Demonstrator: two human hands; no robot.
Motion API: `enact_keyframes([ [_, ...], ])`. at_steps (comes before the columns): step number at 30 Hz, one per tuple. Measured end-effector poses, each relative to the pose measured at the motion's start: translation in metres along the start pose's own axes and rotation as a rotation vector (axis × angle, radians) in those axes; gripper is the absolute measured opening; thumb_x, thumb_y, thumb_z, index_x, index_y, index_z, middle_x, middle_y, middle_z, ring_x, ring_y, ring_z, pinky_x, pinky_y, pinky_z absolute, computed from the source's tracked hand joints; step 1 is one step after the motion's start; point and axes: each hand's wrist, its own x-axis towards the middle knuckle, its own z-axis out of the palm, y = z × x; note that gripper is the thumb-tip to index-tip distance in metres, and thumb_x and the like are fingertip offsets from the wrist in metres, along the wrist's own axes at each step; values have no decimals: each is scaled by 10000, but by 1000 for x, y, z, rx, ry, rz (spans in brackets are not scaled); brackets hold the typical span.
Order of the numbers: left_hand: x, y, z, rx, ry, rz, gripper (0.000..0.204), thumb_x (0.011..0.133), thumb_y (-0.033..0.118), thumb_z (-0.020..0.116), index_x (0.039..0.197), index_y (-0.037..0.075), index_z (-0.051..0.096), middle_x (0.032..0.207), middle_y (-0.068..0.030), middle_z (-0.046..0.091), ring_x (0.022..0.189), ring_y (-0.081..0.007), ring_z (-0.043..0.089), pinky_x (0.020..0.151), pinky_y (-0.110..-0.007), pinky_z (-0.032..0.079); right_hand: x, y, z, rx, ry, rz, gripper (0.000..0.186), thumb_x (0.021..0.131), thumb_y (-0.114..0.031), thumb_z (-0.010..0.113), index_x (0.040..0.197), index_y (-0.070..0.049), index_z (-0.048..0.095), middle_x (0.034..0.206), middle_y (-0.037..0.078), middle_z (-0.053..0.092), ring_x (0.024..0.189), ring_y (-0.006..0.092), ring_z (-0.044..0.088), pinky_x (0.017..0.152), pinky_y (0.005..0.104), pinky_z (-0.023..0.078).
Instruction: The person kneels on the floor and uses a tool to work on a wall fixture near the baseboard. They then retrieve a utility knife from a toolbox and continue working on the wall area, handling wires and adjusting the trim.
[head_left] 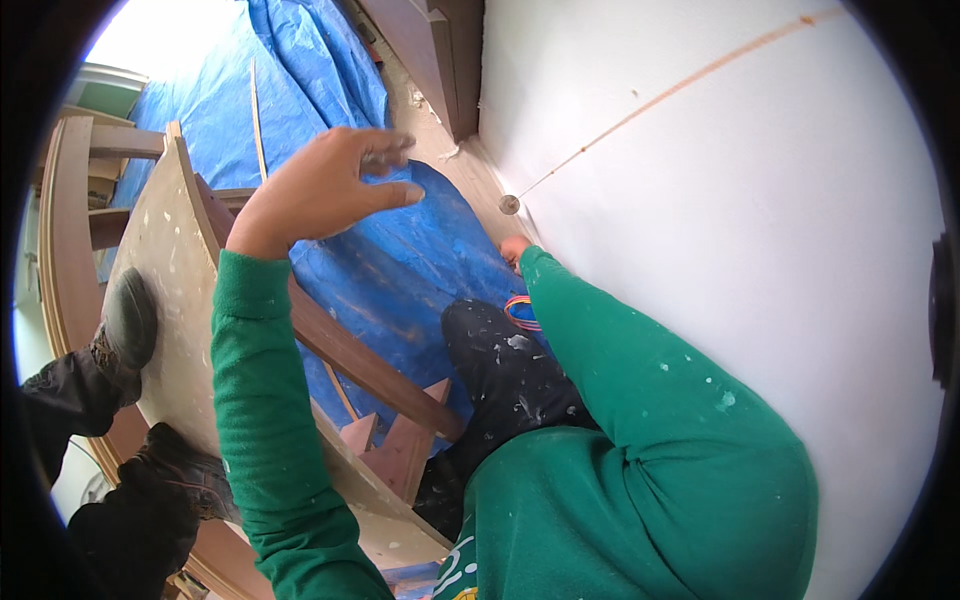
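My left hand (325,185) is raised over the blue tarp (440,250), fingers apart and empty, fingertips slightly blurred. My right hand (515,250) is low at the foot of the white wall (740,180); its fingers are mostly hidden, so what they hold is unclear. Just beyond it is a small round grey disc (509,204), where an orange line (670,90) running down across the wall ends. A loop of multicoloured cord (520,311) lies under my right forearm. My dark, paint-spotted knee (500,350) is bent between my arms.
At left, another person's boots (130,310) rest on a curved, paint-spotted board (175,380) of a wooden stair structure (70,220). A wooden rail (340,350) and pale wooden pieces (405,455) are below my left arm. A brown cabinet-like piece (450,70) stands at the wall's far end.
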Motion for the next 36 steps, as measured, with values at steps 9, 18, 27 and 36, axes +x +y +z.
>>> enact_keyframes([
  [9, 22, 14, -5, 48, -34, -51, 429, 836, 200, 773, 1177, -46, 688, 942, -238, 729, 861, -343, 730, 828, -388, 561, 4, 78, -11, -643, 26, -429, 244, 522, -15, 817, 653, -65, 617, 713, 156, 647, 676, 359, 641, 573, 384, 513],
  [18, 9, -13, 20, 112, 85, -69, 341, 798, 135, 757, 1077, -54, 708, 841, -226, 715, 787, -367, 706, 767, -418, 553, -29, -7, -14, -445, 61, -368, 234, 505, -42, 810, 620, -71, 609, 675, 157, 633, 656, 363, 650, 544, 411, 493],
  [27, 11, 2, 4, -68, -148, -67, 378, 798, 174, 763, 1117, -20, 704, 906, -219, 724, 859, -360, 710, 823, -431, 546, -27, -4, -11, -416, 5, -229, 149, 558, -79, 770, 663, -84, 665, 674, 139, 663, 636, 318, 671, 562, 405, 508],
  [36, 5, 0, 6, 53, 184, -35, 780, 776, 314, 817, 1430, 17, 514, 1360, -242, 600, 1279, -395, 554, 1089, -435, 427, -42, -38, -31, -670, -142, -258, 245, 738, -157, 607, 887, -40, 763, 791, 167, 736, 752, 317, 721, 729, 403, 555],
])
